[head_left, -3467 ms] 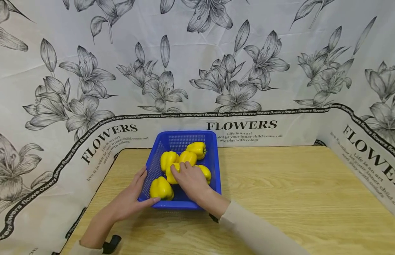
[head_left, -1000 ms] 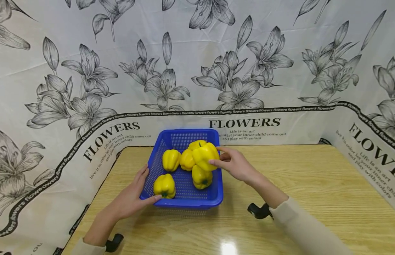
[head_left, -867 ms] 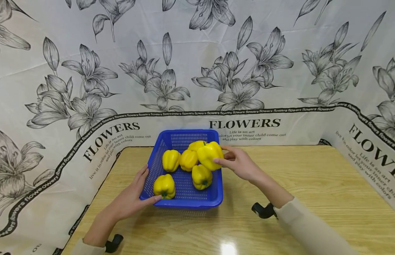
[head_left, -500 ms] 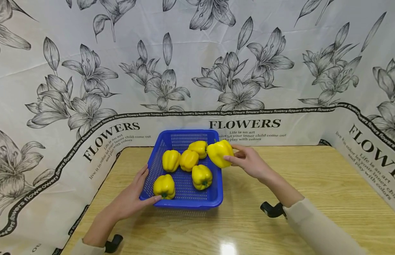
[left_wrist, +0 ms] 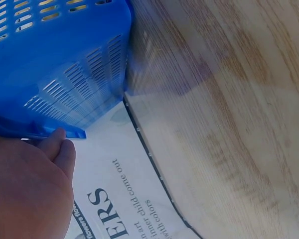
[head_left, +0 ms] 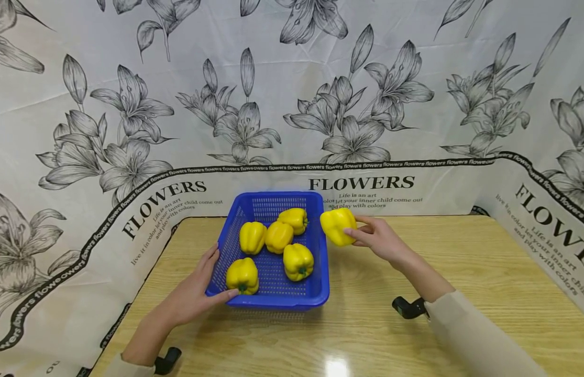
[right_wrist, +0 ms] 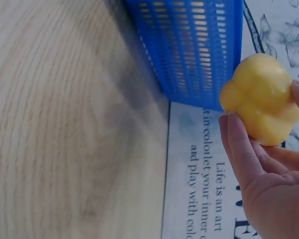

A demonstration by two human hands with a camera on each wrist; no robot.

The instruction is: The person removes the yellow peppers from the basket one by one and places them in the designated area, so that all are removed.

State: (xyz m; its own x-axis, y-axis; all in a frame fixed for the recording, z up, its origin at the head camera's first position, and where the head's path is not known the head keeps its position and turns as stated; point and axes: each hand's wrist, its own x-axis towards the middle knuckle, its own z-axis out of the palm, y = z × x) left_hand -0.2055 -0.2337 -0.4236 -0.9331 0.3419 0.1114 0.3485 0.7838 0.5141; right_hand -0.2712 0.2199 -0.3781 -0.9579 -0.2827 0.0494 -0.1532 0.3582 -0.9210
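Observation:
A yellow bell pepper [head_left: 338,226] is pinched between the thumb and fingers of my right hand [head_left: 381,238], in the air just beyond the basket's right rim. The right wrist view shows the pepper [right_wrist: 264,99] from below, fingertips on its underside and thumb at its far side. My left hand [head_left: 190,293] grips the near left corner of the blue plastic basket [head_left: 277,301], thumb over the front rim. In the left wrist view, its fingers [left_wrist: 65,154] curl at the rim. Several more yellow peppers lie inside the basket, one [head_left: 242,275] near the left thumb.
The basket stands on a wood-grain table [head_left: 414,272] near its back edge. Behind and at both sides hangs a white cloth [head_left: 254,120] printed with flowers and lettering. Black camera mounts [head_left: 408,308] stick out at the wrists.
My right hand has reached into the basket, lifted out a pepper and carried it right, past the rim. The left hand has stayed on the basket. Several peppers remain inside.

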